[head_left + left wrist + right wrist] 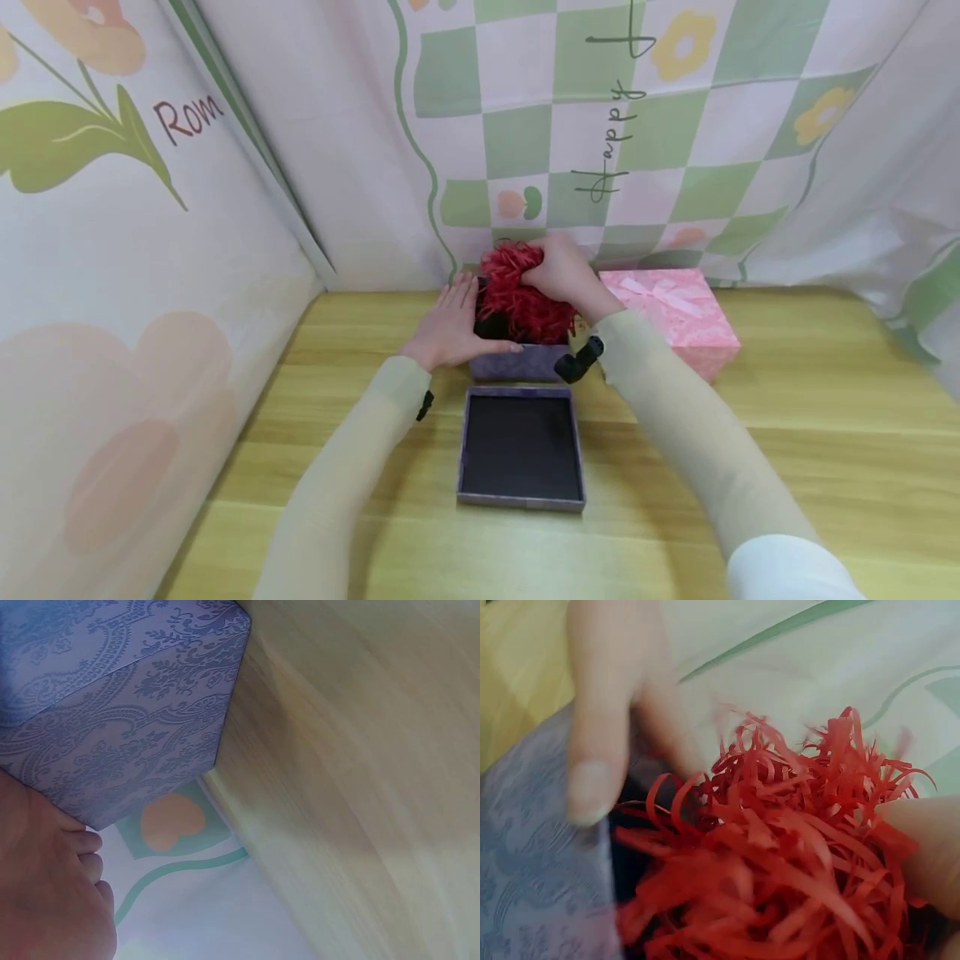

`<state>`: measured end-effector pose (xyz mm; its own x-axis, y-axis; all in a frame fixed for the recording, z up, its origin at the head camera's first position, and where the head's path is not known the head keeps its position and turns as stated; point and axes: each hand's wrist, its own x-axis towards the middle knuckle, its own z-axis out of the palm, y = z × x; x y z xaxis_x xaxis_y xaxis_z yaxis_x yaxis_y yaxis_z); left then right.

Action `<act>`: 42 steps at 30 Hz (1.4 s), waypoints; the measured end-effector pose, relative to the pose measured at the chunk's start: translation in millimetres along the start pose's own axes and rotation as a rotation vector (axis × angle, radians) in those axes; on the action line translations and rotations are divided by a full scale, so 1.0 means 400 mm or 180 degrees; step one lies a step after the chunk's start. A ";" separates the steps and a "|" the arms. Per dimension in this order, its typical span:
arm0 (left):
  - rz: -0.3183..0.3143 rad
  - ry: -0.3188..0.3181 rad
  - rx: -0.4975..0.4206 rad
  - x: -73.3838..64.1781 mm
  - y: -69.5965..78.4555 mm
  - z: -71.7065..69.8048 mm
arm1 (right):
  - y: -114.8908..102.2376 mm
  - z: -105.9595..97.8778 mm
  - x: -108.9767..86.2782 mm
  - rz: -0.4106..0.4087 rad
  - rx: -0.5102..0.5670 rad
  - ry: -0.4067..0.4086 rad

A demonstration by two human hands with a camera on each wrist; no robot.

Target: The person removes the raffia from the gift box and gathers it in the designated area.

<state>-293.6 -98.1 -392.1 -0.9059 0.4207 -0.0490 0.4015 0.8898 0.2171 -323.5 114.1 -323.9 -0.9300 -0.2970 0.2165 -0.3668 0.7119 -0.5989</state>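
A purple patterned gift box (517,367) stands without its lid near the back curtain; the left wrist view shows the scrolls on its side (142,727). Red shredded paper (517,292) bulges up out of the dark interior. My right hand (558,271) grips a clump of this paper from the right, its fingertips partly buried. My left hand (446,329) rests against the box's left side with straight fingers, the thumb lying along the front rim. In the right wrist view, left-hand fingers (596,765) reach over the box edge beside the paper strips (780,855).
Directly in front of the box, the purple lid (521,446) lies upturned, its dark inside showing. A pink gift box (667,308) with a ribbon bow stands to the right. Behind everything hangs a checked curtain (517,142), and another printed curtain (150,275) borders the wooden table (810,400) on the left.
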 end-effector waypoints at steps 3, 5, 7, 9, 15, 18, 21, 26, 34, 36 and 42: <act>-0.0003 -0.0007 0.0052 -0.001 -0.001 0.007 | -0.011 -0.015 -0.008 -0.0005 0.0086 0.0055; -0.0012 -0.0006 0.0058 -0.002 -0.002 0.012 | -0.018 -0.025 -0.014 0.0008 0.0145 0.0079; -0.0009 -0.0005 0.0074 -0.002 -0.001 0.014 | -0.027 -0.036 -0.020 -0.0013 0.0225 0.0099; -0.0005 -0.0001 0.0106 -0.001 -0.001 0.014 | -0.035 -0.050 -0.024 -0.0035 0.0283 0.0126; 0.0006 0.0036 0.0090 0.011 0.001 0.001 | -0.066 -0.102 -0.035 -0.0062 0.0317 0.0308; 0.0022 0.0086 0.0060 0.017 -0.003 -0.003 | -0.081 -0.128 -0.041 -0.0104 0.0342 0.0413; 0.0063 0.0138 0.0024 0.019 -0.008 -0.006 | -0.095 -0.151 -0.051 -0.0146 0.0445 0.0485; 0.0083 0.0142 -0.0024 0.013 -0.008 -0.007 | -0.119 -0.185 -0.086 -0.0075 0.0665 0.0553; 0.0067 0.0108 -0.0008 0.008 -0.004 -0.010 | -0.153 -0.212 -0.145 -0.0323 0.0512 0.0717; 0.0069 0.0143 0.0008 0.006 -0.002 -0.008 | -0.156 -0.213 -0.161 -0.0465 0.0467 0.0723; 0.0053 0.0111 0.0057 0.006 -0.001 -0.001 | -0.156 -0.203 -0.214 -0.0749 0.0359 0.0649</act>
<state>-296.1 -97.3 -392.1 -0.9031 0.4292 -0.0114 0.4185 0.8859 0.2002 -222.8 146.7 -242.5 -0.8099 -0.3033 0.5021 -0.5778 0.5604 -0.5934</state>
